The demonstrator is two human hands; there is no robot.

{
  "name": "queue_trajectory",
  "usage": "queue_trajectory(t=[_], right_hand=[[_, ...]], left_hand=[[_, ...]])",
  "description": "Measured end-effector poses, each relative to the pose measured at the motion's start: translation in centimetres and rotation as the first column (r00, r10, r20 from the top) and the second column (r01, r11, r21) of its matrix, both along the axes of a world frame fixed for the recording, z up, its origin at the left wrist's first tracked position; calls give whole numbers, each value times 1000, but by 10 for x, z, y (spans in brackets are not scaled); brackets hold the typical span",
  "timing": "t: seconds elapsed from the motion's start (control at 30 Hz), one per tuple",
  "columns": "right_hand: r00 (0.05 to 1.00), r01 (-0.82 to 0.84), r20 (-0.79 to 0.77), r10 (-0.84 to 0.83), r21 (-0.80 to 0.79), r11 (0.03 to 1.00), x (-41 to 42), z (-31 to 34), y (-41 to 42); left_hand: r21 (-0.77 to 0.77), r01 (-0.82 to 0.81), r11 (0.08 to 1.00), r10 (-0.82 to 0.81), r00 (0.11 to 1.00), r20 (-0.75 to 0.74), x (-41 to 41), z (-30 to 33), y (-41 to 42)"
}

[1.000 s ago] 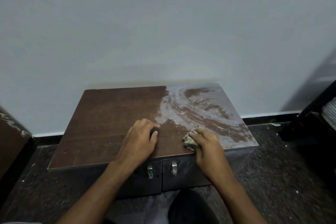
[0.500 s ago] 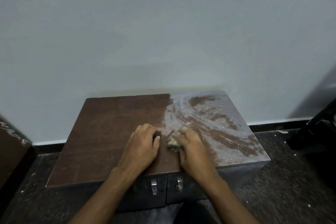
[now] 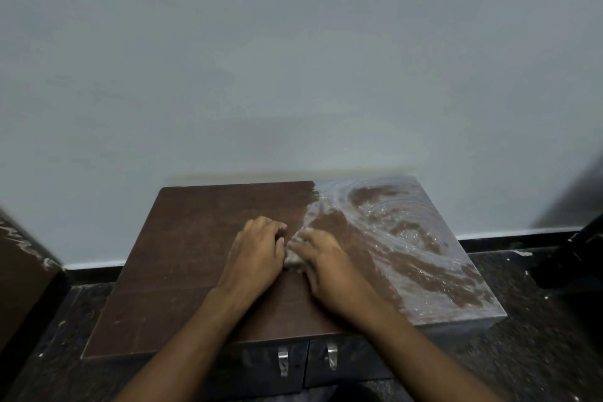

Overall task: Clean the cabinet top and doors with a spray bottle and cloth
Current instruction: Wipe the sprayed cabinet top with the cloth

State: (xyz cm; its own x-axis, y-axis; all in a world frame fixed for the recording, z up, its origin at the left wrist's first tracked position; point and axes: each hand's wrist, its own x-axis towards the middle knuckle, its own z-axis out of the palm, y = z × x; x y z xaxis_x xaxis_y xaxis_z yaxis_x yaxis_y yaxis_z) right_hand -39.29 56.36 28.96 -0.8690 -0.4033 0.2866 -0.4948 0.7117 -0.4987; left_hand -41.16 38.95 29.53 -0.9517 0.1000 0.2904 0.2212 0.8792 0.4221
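Right hand (image 3: 329, 266) clutching cloth (image 3: 293, 260) on cabinet top (image 3: 182, 254), left hand (image 3: 257, 254) flat alongside.

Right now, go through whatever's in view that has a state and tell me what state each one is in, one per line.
Cabinet top: right half wet with soapy smears, left half dry.
Cloth: bunched up on the top, under the right hand.
Left hand: resting on the top, fingers curled, holding nothing.
Right hand: gripping the cloth and pressing it down.
Left door: closed.
Right door: closed.

Both hands, left (image 3: 253, 259) and right (image 3: 326, 266), side by side, palms down.
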Motion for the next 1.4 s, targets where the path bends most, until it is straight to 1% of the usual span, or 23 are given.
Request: queue_trajectory(t=[0.03,0.1,0.2,0.27,0.3,0.4,0.43,0.47,0.53,0.6,0.63,0.67,0.7,0.8,0.83,0.87,0.93,1.0,1.03,1.13,1.2,1.3,1.4], right_hand=[[998,-55,5,55,12,998,6,0,2],[999,-49,-7,49,64,997,-9,2,9],[993,120,-24,-119,17,993,-60,-6,14],[985,175,-7,-175,15,984,-70,-3,4],[990,143,-6,-143,22,989,-63,-1,-4],[997,-76,-8,76,-10,997,-18,1,-16],[993,-117,-3,117,14,993,-12,-1,-12],[993,-118,-1,118,47,992,-16,-3,-7],[1000,-21,-4,21,55,998,-47,-8,6],[988,155,9,-156,44,987,-80,-9,14],[976,215,11,-216,54,975,-86,-8,11],[972,233,12,-234,69,970,-84,-6,4],[978,206,12,-208,68,976,-78,-4,-6],[999,-37,9,37,18,999,-47,-3,-27],[998,-64,25,64,1,998,-49,-2,-27],[999,-46,29,46,-17,999,-60,-1,-25],[996,85,35,-84,-17,996,-87,-2,-19],[986,165,6,-166,72,984,-96,-2,-17],[987,156,10,-158,85,984,-92,-1,-19],[1000,8,-12,-7,54,999,-51,0,-14],[999,-50,-4,51,71,996,-19,-3,-1],[1000,-25,2,25,115,993,-5,-7,21],[997,70,-25,-67,134,989,-36,-12,23]], left_hand=[[0,1,1000,-1,1000,1,-2,0,-1],[-5,4,1000,-4,1000,4,-4,0,-3],[-21,-2,1000,2,1000,14,-4,3,-6],[-25,-14,1000,14,1000,16,-5,4,-7],[-26,-16,1000,17,1000,18,-6,4,-8],[-10,-13,1000,13,1000,18,-10,2,-9],[-4,-8,1000,8,1000,14,-11,2,-9],[-2,-7,1000,7,1000,12,-12,2,-9],[-1,-9,1000,9,1000,17,-13,2,-9],[1,-6,1000,6,1000,15,-12,3,-9],[-1,-6,1000,6,1000,11,-11,4,-9],[-1,-8,1000,8,1000,4,-12,4,-10],[6,-15,1000,15,1000,-3,-13,4,-12],[42,-51,998,51,999,0,-19,2,-14],[45,-54,998,54,999,6,-20,2,-14],[40,-51,998,50,999,10,-20,2,-14],[27,-39,999,39,999,13,-18,3,-14],[27,-37,999,37,999,14,-15,3,-15],[24,-32,999,31,999,11,-16,3,-16],[0,-6,1000,6,1000,7,-21,1,-17],[-4,10,1000,-10,1000,0,-26,-1,-14],[6,28,1000,-28,1000,-4,-28,-2,-9],[-1,45,999,-45,999,-1,-26,-4,-7]])
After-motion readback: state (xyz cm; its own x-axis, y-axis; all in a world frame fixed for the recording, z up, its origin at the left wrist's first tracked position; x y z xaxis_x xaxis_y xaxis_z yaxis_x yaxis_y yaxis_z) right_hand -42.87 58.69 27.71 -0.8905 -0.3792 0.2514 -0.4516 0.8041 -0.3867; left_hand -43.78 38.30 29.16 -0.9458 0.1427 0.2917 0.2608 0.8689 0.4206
